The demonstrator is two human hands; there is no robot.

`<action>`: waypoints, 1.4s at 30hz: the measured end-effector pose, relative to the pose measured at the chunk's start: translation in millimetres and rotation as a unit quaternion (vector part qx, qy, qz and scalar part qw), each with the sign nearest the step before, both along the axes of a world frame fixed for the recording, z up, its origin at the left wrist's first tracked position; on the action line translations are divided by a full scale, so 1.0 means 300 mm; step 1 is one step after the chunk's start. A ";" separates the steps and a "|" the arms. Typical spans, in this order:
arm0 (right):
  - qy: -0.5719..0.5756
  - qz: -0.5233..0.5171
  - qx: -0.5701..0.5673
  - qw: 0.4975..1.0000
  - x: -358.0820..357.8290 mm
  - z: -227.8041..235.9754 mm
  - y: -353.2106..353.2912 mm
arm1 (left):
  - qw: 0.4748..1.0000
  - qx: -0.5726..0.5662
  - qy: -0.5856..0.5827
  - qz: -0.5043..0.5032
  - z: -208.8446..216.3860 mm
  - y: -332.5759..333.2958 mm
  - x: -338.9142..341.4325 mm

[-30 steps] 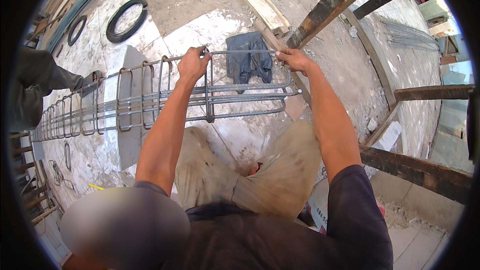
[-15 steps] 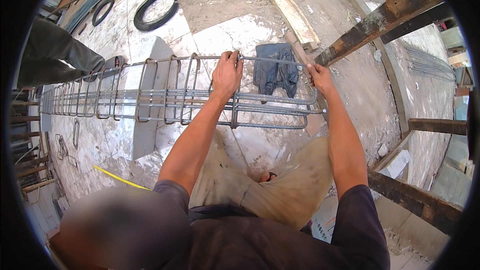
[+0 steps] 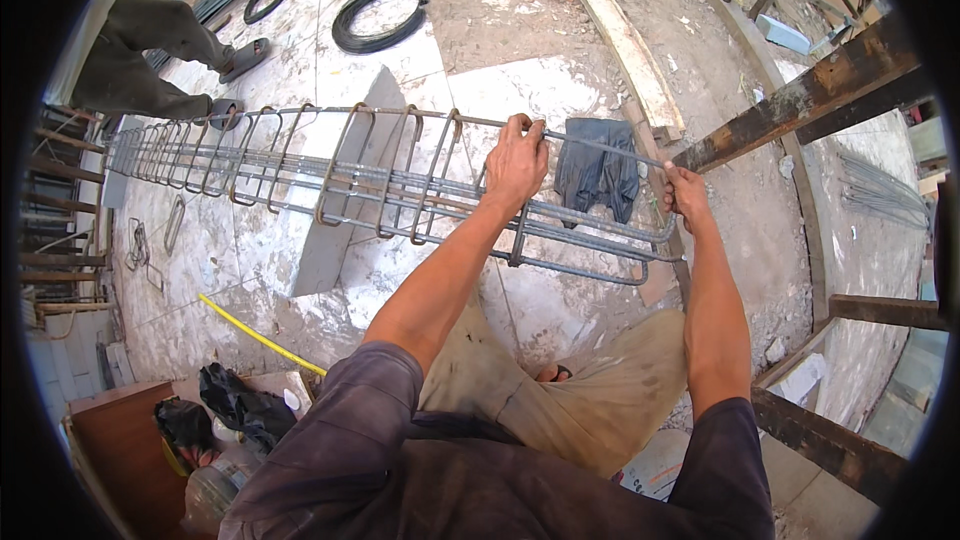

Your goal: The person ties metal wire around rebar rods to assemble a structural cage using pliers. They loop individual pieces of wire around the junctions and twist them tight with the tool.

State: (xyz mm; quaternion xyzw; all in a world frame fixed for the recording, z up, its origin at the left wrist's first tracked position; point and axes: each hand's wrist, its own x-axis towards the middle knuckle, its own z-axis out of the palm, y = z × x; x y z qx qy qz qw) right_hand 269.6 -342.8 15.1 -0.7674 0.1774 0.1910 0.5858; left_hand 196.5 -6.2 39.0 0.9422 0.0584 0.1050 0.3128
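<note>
Pale floor [image 3: 250, 265], seamed and smeared with white, meets brown, dusty ground [image 3: 490, 25] at far centre. A long, scuffed board [image 3: 637, 60] lies far right of centre; a dark, worn beam [image 3: 800, 105] slants across the right. Horizontal bars [image 3: 68, 202] line the left edge. Lighting is bright.

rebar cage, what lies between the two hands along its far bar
Head view: a bare stretch of the far bar spans from left hand to right hand; crumpled dark cloth or plastic shows behind it.
</note>
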 end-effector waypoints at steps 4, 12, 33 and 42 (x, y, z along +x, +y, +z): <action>-0.019 -0.012 -0.024 0.999 0.023 0.002 -0.032 | 1.000 0.006 -0.011 -0.004 0.010 -0.026 0.006; 0.028 0.011 -0.060 0.998 0.079 0.008 0.006 | 0.999 0.037 -0.022 0.005 -0.030 -0.005 0.022; -0.033 -0.029 -0.062 0.997 0.049 -0.050 -0.019 | 0.990 0.060 0.037 0.121 -0.095 -0.133 0.066; -0.029 -0.023 -0.074 0.997 0.016 -0.085 -0.053 | 0.993 0.024 -0.009 0.115 -0.099 -0.127 0.015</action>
